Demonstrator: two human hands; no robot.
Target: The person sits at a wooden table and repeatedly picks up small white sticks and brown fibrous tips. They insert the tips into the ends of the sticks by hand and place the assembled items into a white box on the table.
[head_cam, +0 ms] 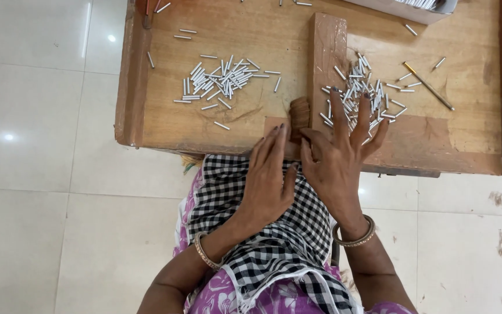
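We're at a low wooden board (437, 145) over our lap, floor tiles all round. Right hand (338, 157) lies flat at the near edge, fingers (339, 110) spread wide, tips reaching into the right pile (358, 96) of short white sticks; nothing pinched that we can see. Left hand (268, 174) rests just beside it, fingers (271, 145) pressed together and flat, tips at the board edge, holding nothing visible. Between the two hands stands a small brown lump (300, 113), touching the raised wooden block (327, 52); we cannot tell what it is made of.

A second pile (222, 78) lies left of the block, well apart from both hands. A thin brass rod (428, 86) lies to the right, loose sticks near it. A white box (408, 9) sits at the far edge.

Risks, as we judge them: spread fingers dragging through the right pile could scatter sticks, and those close to the near edge could roll off onto our checked cloth (274, 232) or the floor. The lump sits tight between the thumbs, so a sideways nudge from either hand could tip it. Sticks lie crossed, so picking one may lift or flick its neighbours. Our bangle (355, 238) hangs off the board, no snag risk seen.
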